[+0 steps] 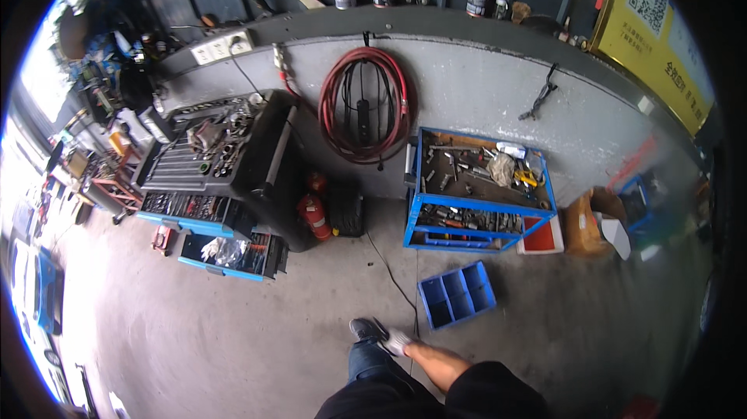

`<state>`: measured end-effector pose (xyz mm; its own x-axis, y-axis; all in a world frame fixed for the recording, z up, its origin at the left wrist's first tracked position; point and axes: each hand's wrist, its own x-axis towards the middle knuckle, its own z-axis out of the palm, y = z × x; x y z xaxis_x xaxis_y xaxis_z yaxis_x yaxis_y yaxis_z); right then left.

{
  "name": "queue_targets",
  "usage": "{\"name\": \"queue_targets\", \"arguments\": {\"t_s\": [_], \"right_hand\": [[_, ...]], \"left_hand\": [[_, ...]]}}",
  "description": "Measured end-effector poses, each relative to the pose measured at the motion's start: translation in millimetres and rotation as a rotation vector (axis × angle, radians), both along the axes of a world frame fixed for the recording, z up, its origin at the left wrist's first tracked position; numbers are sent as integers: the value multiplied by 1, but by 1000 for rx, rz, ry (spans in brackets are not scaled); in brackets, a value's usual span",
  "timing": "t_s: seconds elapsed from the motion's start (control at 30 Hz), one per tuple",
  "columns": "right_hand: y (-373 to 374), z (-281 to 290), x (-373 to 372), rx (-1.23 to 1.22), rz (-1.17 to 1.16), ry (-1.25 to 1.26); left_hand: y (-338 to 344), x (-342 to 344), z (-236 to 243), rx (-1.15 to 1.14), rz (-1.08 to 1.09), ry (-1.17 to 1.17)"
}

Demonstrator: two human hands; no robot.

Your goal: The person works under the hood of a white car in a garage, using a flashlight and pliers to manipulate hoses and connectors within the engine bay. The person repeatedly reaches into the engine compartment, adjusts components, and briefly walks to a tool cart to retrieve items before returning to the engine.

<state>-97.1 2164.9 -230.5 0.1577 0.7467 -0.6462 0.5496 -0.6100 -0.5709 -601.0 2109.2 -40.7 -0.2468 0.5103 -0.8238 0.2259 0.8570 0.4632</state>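
Note:
My right hand (397, 341), in a pale glove, hangs low in front of me beside a grey shoe (366, 329). The bare forearm above it comes out of a black sleeve. Its fingers are too small and bunched to read, and I make out no object in it. My left hand is out of the picture. Closest to the gloved hand, a dark cable (399, 287) trails across the floor. To the right of that cable lies a blue divided bin (467, 319) with several compartments.
A blue tool cart (482, 205) full of loose tools stands by the wall. Left of it are fire extinguishers (314, 215) and a black tool cabinet (272, 147) with drawers pulled out. A red hose coil (327, 108) hangs above. A cardboard box (583, 224) sits at right.

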Motion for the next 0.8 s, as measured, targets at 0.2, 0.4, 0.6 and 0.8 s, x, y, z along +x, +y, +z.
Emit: {"name": "queue_targets", "arguments": {"t_s": [0.2,0.4,0.6,0.8], "right_hand": [[262,229,-86,522,260,26],[383,317,-208,907,397,-115],[429,340,-281,801,245,-173],[443,391,-253,833,-100,-168]], "left_hand": [[119,-29,-1,-186,-68,-18],[367,6,89,286,-378,-287],[549,66,122,469,-272,-631],[631,40,108,332,-52,-751]]}}
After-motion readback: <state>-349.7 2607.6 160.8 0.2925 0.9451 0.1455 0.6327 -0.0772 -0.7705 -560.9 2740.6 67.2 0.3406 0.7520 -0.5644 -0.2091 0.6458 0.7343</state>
